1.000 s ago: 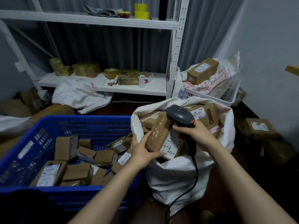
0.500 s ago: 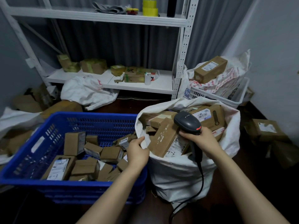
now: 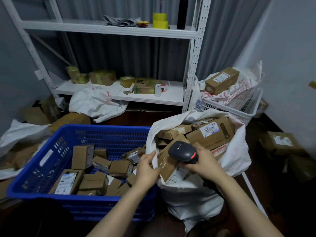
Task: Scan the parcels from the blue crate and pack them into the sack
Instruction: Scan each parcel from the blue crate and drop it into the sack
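The blue crate (image 3: 42,159) on the left holds several small cardboard parcels (image 3: 119,168), some with white labels. To its right stands the white sack (image 3: 191,199), filled to the mouth with parcels. A brown parcel marked "4-2" (image 3: 168,170) lies tilted at the sack's near edge. My left hand (image 3: 147,170) pinches the sack's rim beside that parcel. My right hand (image 3: 203,166) grips the dark handheld scanner (image 3: 183,151), whose head sits right above the parcel with a red light showing. The scanner's cable drops behind the sack.
A white metal shelf rack (image 3: 191,65) stands behind, with taped boxes on its lower shelf. A white basket (image 3: 239,113) with a bag and a box is at the back right. Loose boxes (image 3: 280,142) and sacks (image 3: 97,105) lie on the dark floor.
My left hand has let go of the "4-2" parcel and taken the sack's rim. The parcel has sunk into the sack's mouth, and my right hand with the scanner has come down over it.
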